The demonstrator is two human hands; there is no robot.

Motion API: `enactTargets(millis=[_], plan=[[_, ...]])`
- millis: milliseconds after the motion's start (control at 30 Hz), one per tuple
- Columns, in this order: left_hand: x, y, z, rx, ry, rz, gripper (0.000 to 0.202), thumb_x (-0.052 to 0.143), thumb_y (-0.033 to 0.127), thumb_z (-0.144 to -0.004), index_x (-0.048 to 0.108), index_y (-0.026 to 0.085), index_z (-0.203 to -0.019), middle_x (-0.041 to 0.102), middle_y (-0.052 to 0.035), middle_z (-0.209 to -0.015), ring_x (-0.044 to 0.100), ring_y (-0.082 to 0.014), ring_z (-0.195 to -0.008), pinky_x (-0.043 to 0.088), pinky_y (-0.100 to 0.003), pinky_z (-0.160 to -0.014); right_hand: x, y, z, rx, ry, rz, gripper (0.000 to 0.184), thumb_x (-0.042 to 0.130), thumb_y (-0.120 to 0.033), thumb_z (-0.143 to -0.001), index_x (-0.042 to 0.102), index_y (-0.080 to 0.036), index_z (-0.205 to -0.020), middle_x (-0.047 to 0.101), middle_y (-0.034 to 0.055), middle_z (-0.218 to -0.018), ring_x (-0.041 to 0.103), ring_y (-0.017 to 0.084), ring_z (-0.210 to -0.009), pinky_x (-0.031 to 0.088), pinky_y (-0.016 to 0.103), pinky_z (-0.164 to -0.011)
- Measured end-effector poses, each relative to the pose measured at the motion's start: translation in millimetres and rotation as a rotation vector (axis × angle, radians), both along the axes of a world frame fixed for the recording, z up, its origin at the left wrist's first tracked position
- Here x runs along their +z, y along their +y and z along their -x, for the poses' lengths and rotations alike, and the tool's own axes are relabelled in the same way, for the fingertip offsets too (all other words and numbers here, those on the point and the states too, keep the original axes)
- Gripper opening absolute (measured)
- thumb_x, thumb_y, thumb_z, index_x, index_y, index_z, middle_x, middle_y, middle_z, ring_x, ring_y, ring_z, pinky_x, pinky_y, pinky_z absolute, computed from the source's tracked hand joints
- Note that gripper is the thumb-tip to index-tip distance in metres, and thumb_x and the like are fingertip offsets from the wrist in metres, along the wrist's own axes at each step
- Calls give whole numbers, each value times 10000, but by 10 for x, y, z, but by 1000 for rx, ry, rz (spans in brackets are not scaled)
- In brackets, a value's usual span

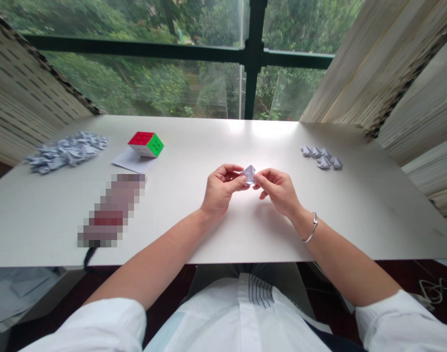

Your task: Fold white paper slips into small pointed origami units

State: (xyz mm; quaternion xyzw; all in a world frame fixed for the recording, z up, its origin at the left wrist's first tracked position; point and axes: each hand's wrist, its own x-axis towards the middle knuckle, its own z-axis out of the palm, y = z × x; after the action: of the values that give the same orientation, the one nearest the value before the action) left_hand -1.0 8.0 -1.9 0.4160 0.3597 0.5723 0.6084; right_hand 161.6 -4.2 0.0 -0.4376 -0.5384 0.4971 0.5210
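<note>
A small folded piece of pale paper [249, 173] is pinched between both my hands over the middle of the white table [194, 230]. My left hand [220, 189] grips its left side with curled fingers. My right hand [278, 189] pinches its right side with thumb and fingertips; a silver bracelet sits on that wrist.
A heap of folded paper pieces [65, 151] lies at the far left. A colour cube [146, 143] rests on a white sheet [130, 161] beside it. Several folded pieces [322, 157] lie at the right. A blurred-out object [111, 210] lies left of my arms. A window runs behind the table.
</note>
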Motion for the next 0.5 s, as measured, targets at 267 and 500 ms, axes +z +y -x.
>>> enactTargets(millis=[267, 500], plan=[[16, 11, 24, -142, -4, 76, 363, 836, 321, -680, 716, 126, -961, 745, -65, -845, 700, -156, -714, 590, -345, -778, -35, 30, -33, -5, -35, -1, 338, 727, -494, -781, 654, -164, -794, 656, 13, -679, 654, 136, -659, 495, 178, -431], [-19, 12, 15, -129, 36, 44, 292, 849, 365, -667, 733, 136, -804, 739, -57, -791, 694, -154, -706, 590, -322, -746, -51, -2, -27, -9, -147, -75, 318, 692, -494, -810, 662, -178, -812, 654, 12, -713, 625, 137, -682, 527, 207, -478]])
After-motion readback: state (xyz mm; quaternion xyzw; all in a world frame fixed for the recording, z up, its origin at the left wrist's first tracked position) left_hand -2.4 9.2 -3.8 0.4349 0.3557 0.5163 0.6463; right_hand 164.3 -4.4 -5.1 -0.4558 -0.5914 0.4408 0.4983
